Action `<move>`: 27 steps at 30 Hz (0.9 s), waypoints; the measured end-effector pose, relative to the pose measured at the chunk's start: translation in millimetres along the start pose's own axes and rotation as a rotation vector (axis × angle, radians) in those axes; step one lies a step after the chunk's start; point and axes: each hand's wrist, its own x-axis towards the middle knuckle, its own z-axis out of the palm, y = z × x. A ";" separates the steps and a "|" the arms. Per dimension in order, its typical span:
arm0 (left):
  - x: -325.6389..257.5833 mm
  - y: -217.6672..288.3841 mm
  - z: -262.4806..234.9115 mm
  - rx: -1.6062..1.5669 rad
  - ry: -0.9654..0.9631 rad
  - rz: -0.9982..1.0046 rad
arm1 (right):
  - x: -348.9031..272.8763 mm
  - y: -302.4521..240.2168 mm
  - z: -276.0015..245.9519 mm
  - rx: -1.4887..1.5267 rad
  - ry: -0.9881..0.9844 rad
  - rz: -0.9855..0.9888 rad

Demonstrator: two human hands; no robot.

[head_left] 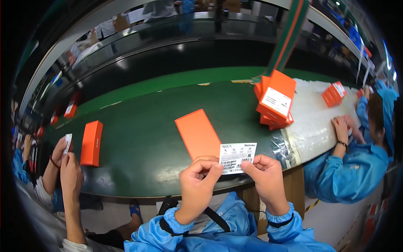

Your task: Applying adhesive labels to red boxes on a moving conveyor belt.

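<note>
We see a green bench (pixel 142 126) carrying one flat orange box (pixel 197 133) just beyond our left hand (pixel 197 178), an orange stack (pixel 275 101) farther right.

Both hands, left hand (pixel 196 178) and right hand (pixel 262 173), pinch a white label (pixel 237 157) above an orange box (pixel 198 134).

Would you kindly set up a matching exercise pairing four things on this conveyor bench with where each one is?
Things:
1. white label
2. flat orange box
3. stack of orange boxes
4. upright orange box

Places:
A. far right of the green belt, piled up
B. pinched between left hand and right hand
C. left of the belt, near a co-worker's hands
D. lying on the belt just beyond the label

Pairs: 1-B, 2-D, 3-A, 4-C
</note>
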 end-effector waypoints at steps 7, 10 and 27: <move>59.1 17.2 -78.7 0.398 0.315 0.267 | 48.7 -9.8 21.5 -0.298 -0.064 0.266; 104.7 9.8 -103.1 0.686 0.164 0.399 | 59.9 8.6 24.0 -0.449 -0.177 0.302; 121.7 -22.7 -99.6 0.704 0.046 0.256 | 56.0 11.9 28.8 -0.516 -0.154 0.302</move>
